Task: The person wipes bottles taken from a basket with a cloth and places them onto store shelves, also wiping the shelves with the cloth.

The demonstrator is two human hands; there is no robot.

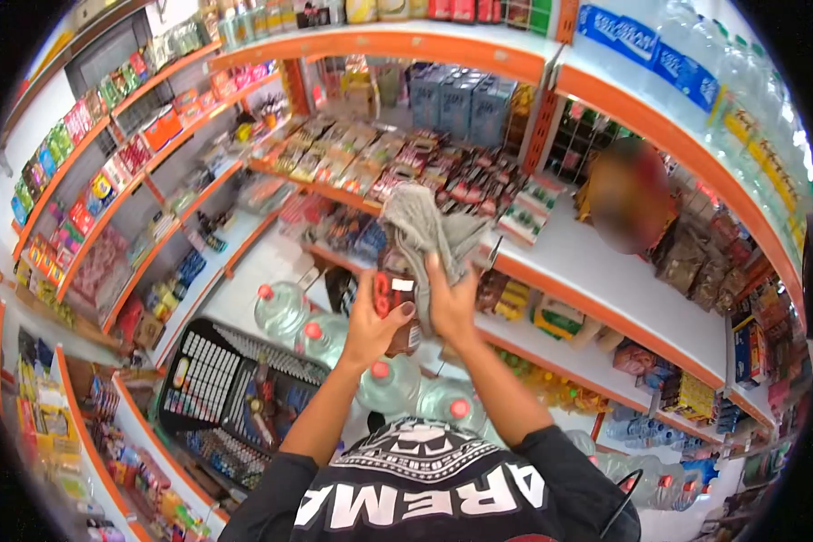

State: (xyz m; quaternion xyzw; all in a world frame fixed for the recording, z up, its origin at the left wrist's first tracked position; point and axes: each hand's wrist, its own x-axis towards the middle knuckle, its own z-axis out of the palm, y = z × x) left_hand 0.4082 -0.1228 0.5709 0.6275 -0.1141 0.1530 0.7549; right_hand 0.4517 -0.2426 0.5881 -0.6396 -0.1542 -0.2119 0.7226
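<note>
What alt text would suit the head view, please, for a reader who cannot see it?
A person's left hand holds a brown bottle with red lettering while the right hand holds a gray cloth against it. Orange-edged shelves of packaged goods surround them, with large clear bottles with red caps standing below.

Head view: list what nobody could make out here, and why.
- Bottle label, head view: partly covered by the left hand.
- Right hand's fingers, head view: partly hidden by the cloth.
- Round patch at right, head view: blurred.
- Print on left-shelf packets, head view: too small.
</note>
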